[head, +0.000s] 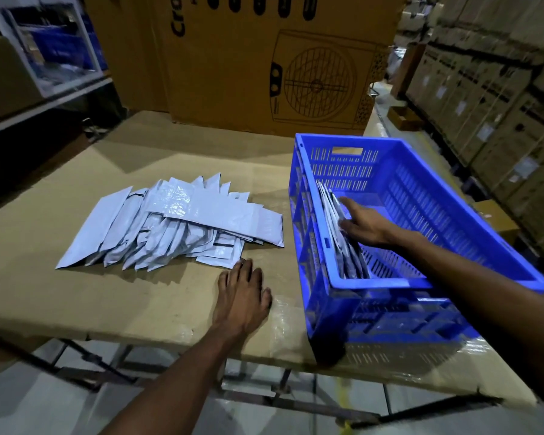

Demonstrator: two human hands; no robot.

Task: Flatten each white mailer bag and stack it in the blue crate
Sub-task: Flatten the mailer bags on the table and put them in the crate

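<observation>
A loose pile of white mailer bags (176, 224) lies spread on the cardboard-covered table (76, 296), left of centre. The blue crate (453, 215) stands at the right, with a row of mailer bags (336, 227) leaning on edge against its left wall. My right hand (363, 222) is inside the crate, fingers straight, pressing against those standing bags. My left hand (244, 293) lies flat on the table with fingers straight, its fingertips just short of the near right corner of the pile. It holds nothing.
A large brown carton (264, 58) printed with a fan drawing stands at the table's far edge. Stacked cardboard boxes (500, 105) line the right side. Shelving (44, 58) with blue bins is at the upper left. The table's metal frame shows below the near edge.
</observation>
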